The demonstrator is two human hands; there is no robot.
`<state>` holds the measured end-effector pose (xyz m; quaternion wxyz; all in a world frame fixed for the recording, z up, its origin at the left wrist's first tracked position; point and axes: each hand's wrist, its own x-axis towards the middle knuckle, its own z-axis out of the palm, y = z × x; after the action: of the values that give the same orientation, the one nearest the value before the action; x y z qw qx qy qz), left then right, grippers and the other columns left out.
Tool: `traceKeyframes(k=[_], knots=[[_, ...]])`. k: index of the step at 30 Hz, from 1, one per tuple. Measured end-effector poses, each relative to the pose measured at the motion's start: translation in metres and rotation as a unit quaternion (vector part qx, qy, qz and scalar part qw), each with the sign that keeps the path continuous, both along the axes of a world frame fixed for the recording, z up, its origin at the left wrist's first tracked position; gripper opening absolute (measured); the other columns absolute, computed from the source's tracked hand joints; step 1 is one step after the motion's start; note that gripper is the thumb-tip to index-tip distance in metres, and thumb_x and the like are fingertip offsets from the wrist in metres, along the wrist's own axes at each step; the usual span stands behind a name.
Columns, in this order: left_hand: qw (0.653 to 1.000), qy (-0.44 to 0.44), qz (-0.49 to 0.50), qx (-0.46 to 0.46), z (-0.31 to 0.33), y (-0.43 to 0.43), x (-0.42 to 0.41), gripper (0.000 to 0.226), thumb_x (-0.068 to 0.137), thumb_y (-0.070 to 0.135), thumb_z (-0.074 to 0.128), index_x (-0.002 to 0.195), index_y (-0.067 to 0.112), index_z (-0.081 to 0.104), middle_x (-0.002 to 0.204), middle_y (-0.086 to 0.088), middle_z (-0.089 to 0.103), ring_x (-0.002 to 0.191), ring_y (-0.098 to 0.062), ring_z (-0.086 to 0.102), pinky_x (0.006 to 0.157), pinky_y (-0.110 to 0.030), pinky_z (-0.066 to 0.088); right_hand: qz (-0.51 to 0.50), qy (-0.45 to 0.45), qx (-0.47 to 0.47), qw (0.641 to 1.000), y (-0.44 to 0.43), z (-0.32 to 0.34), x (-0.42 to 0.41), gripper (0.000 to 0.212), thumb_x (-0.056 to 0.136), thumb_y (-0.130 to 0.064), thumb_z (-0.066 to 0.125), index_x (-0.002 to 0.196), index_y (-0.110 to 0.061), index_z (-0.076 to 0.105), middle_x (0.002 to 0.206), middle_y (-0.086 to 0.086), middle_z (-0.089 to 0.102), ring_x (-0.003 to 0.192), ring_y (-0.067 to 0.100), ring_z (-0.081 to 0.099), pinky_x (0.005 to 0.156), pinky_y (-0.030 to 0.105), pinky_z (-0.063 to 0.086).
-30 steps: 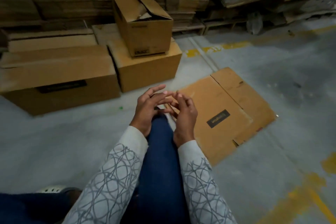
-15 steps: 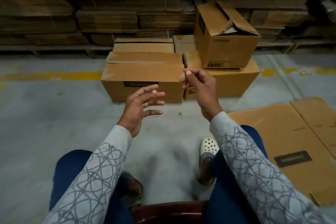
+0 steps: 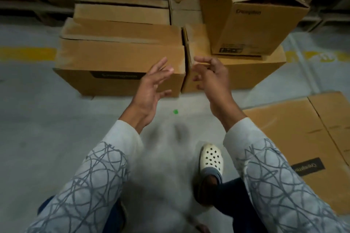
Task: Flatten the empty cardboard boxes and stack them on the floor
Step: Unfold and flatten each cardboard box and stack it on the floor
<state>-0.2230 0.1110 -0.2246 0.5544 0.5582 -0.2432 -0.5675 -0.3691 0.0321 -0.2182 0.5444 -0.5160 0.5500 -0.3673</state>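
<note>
Both hands raised over the floor (image 3: 47,138), nothing held. Left hand (image 3: 151,89): fingers spread apart, palm turned right, in front of the near right corner of the wide low box (image 3: 117,58); contact w/ box can't be told. Right hand (image 3: 212,77): fingers curled but apart, at the gap between that box and the low box (image 3: 246,73) on its right. Tall box (image 3: 251,24) w/ torn open flaps stood on the right low box. Flattened box (image 3: 295,138) lay on floor at right, near the person's white clog (image 3: 211,159).
</note>
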Motion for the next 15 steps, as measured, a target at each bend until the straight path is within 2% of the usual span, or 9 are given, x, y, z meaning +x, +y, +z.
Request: traceKeyframes(k=[2, 4, 6, 8, 10, 13, 15], knots=[[1.000, 0.017, 0.004, -0.001, -0.014, -0.024, 0.001, 0.075, 0.079, 0.040, 0.066, 0.151, 0.036, 0.048, 0.144, 0.013, 0.058, 0.132, -0.005, 0.053, 0.111, -0.047, 0.044, 0.002, 0.027, -0.023, 0.999, -0.029, -0.011, 0.003, 0.018, 0.099, -0.020, 0.066, 0.115, -0.027, 0.069, 0.108, -0.004, 0.074, 0.088, 0.010, 0.068, 0.070, 0.023, 0.054], [0.999, 0.032, -0.001, -0.004, -0.025, -0.042, 0.005, 0.076, 0.078, 0.040, 0.065, 0.152, 0.039, 0.046, 0.148, 0.015, 0.055, 0.134, -0.005, 0.052, 0.112, -0.047, 0.043, -0.014, 0.056, -0.040, 0.998, -0.055, -0.024, 0.002, 0.020, 0.098, -0.024, 0.067, 0.116, -0.032, 0.068, 0.112, -0.009, 0.072, 0.101, 0.010, 0.068, 0.085, 0.036, 0.058], [0.999, 0.037, -0.022, -0.004, -0.034, -0.055, 0.009, 0.076, 0.081, 0.040, 0.064, 0.153, 0.041, 0.044, 0.152, 0.016, 0.052, 0.136, -0.005, 0.051, 0.113, -0.048, 0.041, -0.034, 0.077, -0.042, 0.996, -0.077, -0.034, -0.001, 0.025, 0.098, -0.027, 0.068, 0.120, -0.036, 0.064, 0.120, -0.012, 0.068, 0.106, 0.008, 0.065, 0.097, 0.044, 0.057], [0.998, 0.046, -0.031, 0.001, -0.037, -0.068, 0.012, 0.074, 0.082, 0.041, 0.063, 0.153, 0.042, 0.044, 0.153, 0.016, 0.051, 0.137, -0.005, 0.050, 0.115, -0.051, 0.038, -0.053, 0.091, -0.046, 0.993, -0.094, -0.036, -0.006, 0.037, 0.098, -0.029, 0.069, 0.132, -0.037, 0.058, 0.129, -0.013, 0.062, 0.107, 0.004, 0.062, 0.100, 0.042, 0.055], [0.998, 0.055, -0.031, 0.000, -0.035, -0.085, 0.014, 0.075, 0.081, 0.041, 0.061, 0.154, 0.042, 0.044, 0.154, 0.015, 0.051, 0.139, -0.008, 0.049, 0.117, -0.055, 0.035, -0.070, 0.108, -0.066, 0.989, -0.114, -0.036, -0.013, 0.050, 0.097, -0.031, 0.070, 0.144, -0.038, 0.052, 0.139, -0.010, 0.057, 0.117, 0.007, 0.059, 0.102, 0.039, 0.052], [0.997, 0.066, -0.034, -0.003, -0.026, -0.121, 0.012, 0.078, 0.080, 0.043, 0.059, 0.156, 0.041, 0.040, 0.156, 0.011, 0.048, 0.141, -0.013, 0.046, 0.118, -0.059, 0.032, -0.090, 0.138, -0.095, 0.982, -0.143, -0.038, -0.016, 0.064, 0.094, -0.037, 0.072, 0.152, -0.040, 0.043, 0.156, -0.008, 0.046, 0.140, 0.015, 0.047, 0.113, 0.047, 0.046], [0.996, 0.079, -0.045, -0.019, -0.016, -0.145, 0.004, 0.080, 0.080, 0.043, 0.059, 0.157, 0.041, 0.038, 0.158, 0.010, 0.046, 0.145, -0.015, 0.042, 0.119, -0.059, 0.030, -0.117, 0.146, -0.117, 0.975, -0.161, -0.036, -0.014, 0.070, 0.092, -0.042, 0.072, 0.154, -0.038, 0.040, 0.158, -0.008, 0.043, 0.142, 0.017, 0.044, 0.113, 0.051, 0.046]])
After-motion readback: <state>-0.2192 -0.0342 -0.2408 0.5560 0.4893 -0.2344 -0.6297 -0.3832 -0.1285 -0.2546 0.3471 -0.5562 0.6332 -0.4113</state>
